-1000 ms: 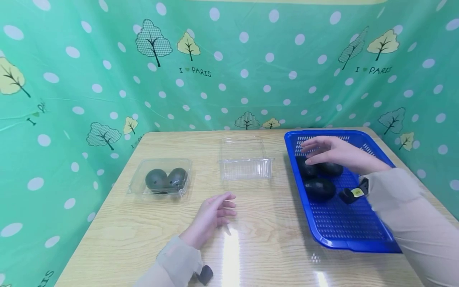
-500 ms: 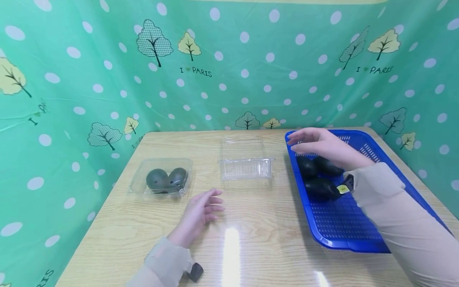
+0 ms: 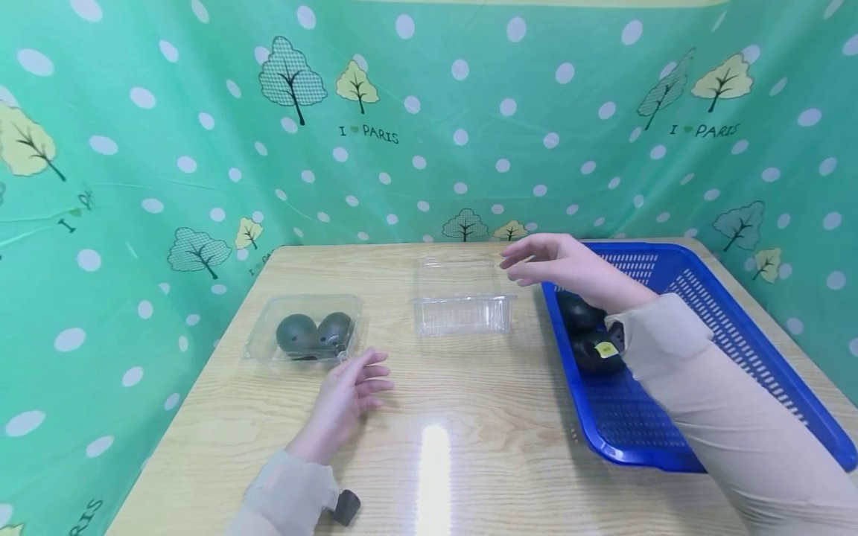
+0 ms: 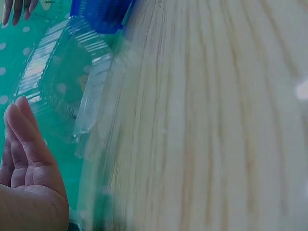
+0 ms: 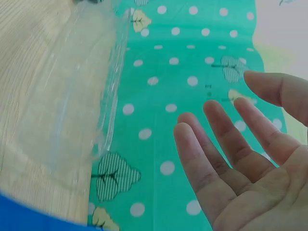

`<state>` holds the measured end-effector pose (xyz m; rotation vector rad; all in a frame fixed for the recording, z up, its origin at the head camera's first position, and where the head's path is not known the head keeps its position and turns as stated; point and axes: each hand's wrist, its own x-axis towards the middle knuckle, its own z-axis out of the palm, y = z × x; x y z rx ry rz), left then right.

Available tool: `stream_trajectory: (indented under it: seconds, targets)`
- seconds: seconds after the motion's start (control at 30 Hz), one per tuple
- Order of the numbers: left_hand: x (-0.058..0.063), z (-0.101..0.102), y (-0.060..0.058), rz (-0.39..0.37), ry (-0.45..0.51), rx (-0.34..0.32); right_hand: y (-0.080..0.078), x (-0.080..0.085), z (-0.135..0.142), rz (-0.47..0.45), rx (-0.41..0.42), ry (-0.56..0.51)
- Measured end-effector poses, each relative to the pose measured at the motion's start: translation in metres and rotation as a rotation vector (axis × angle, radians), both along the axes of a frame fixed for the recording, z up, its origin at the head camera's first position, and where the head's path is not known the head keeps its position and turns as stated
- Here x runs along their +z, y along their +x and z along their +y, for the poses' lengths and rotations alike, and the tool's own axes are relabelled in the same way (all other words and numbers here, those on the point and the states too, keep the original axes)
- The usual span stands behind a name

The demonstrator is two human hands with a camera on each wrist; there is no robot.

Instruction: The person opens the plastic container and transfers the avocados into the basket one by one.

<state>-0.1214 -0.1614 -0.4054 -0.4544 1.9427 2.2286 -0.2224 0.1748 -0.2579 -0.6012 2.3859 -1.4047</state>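
Your right hand (image 3: 566, 269) has moved left, from over the blue perforated plastic basket (image 3: 637, 424) toward the clear hinged plastic container (image 3: 462, 316) mid-table; your left hand (image 3: 338, 402) has shifted left too. Right: fingers apart and loosely bent, raised just right of that container. Left: fingers extended, lying near each other in your wrist view, just beside the near right corner of the clear plastic box (image 3: 264, 327); can't tell if it touches. That box sits at left on the light wood-grain table (image 3: 469, 391), with two dark round glossy objects (image 3: 296, 335) side by side inside. Middle container stands farther back, lid half behind its tray. Basket is at right, its left end holding dark oval glossy objects (image 3: 582, 313); your right forearm covers part of it, so can't count them all. Beige sleeves (image 3: 680, 372) on both arms. Behind: green curtain (image 3: 429, 45), white dots, tree prints.
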Motion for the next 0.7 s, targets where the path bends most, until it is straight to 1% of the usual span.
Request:
stream_trajectory:
  seconds: [0.2,0.43,0.7]
  targets:
    - [0.002,-0.014,0.001,-0.002,0.014,0.037,-0.003,-0.002,-0.021,-0.001,0.041,-0.047]
    - [0.001,-0.027,0.005,-0.012,0.015,0.113,-0.002,-0.002,-0.046,-0.002,0.075,-0.078]
    - [0.000,-0.043,0.009,-0.024,0.101,0.203,0.002,-0.004,-0.082,-0.003,0.102,-0.158]
